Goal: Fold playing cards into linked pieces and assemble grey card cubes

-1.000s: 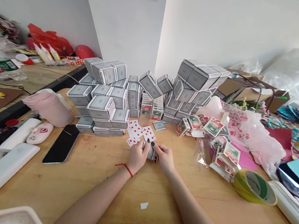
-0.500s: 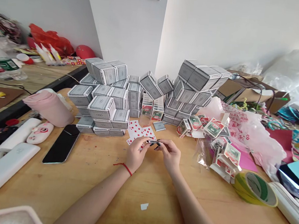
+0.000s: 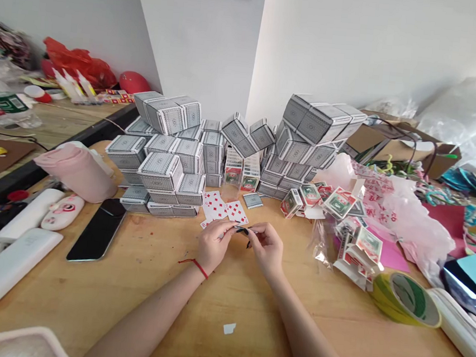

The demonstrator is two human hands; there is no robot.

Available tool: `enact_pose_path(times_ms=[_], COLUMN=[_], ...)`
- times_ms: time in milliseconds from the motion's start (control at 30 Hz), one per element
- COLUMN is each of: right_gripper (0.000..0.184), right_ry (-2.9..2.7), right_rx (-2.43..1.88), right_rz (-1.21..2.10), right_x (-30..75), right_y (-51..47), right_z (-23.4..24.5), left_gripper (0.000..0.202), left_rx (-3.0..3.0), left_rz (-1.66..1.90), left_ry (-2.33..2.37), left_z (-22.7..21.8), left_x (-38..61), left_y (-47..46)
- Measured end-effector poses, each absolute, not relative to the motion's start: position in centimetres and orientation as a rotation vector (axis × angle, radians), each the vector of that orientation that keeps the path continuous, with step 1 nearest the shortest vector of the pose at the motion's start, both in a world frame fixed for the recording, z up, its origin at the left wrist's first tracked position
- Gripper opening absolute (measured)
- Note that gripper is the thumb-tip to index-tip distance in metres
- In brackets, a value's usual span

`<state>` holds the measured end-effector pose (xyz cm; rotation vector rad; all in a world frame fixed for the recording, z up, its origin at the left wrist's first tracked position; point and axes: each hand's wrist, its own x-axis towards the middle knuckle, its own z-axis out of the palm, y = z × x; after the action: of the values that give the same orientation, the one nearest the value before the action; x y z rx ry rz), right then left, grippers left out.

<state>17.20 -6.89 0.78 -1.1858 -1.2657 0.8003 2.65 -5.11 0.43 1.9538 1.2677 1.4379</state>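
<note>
My left hand [image 3: 213,247] and my right hand [image 3: 267,250] meet over the middle of the table, fingertips pinched on a playing card [image 3: 239,230] seen almost edge-on. Fingers hide most of it, and I cannot tell its fold. Just beyond, several loose playing cards [image 3: 215,205] with red diamonds lie face up. A folded grey-backed card piece [image 3: 253,201] rests to their right. Behind them rise stacks of grey-patterned card blocks [image 3: 160,172] on the left and more blocks [image 3: 298,145] on the right.
On the left lie a black phone [image 3: 96,230], a white device [image 3: 10,273] and a pink roll [image 3: 79,169]. Opened card boxes [image 3: 361,249], a yellow tape roll [image 3: 406,298] and a plastic bag [image 3: 406,217] crowd the right. A paper scrap [image 3: 229,328] lies near my forearms.
The card between my fingers has tilted, and my fingertips have shifted along it. My hands have moved slightly left in view; the stacks stay put.
</note>
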Motion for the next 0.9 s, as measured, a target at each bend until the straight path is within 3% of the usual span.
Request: enact_pose_path(times_ms=[200, 433, 600, 800, 900], right_gripper=[0.028, 0.031, 0.032, 0.037, 0.040], right_ry=[-1.300, -1.392, -1.431, -1.294, -1.236], right_rx=[-1.271, -1.219, -1.220, -1.075, -1.006], right_rz=[0.819, 1.309, 1.276, 1.680, 1.714], right_x=[16.5, 16.0, 16.2, 16.7, 16.5], right_y=[-7.4, -7.7, -7.5, -7.3, -7.1], right_z=[0.8, 1.0, 1.0, 0.9, 0.9], left_gripper=[0.020, 0.021, 0.022, 0.026, 0.030], left_rx=[1.809, 1.667, 1.700, 1.430, 1.211], left_rz=[1.348, 1.209, 1.104, 1.110, 1.104], left_ry=[1.283, 1.314, 1.248, 1.100, 1.058], left_z=[1.2, 0.9, 0.7, 1.3, 1.1], left_x=[3.1, 3.7, 3.0, 3.1, 3.3], left_y=[-5.6, -5.6, -5.3, -4.9, -4.5])
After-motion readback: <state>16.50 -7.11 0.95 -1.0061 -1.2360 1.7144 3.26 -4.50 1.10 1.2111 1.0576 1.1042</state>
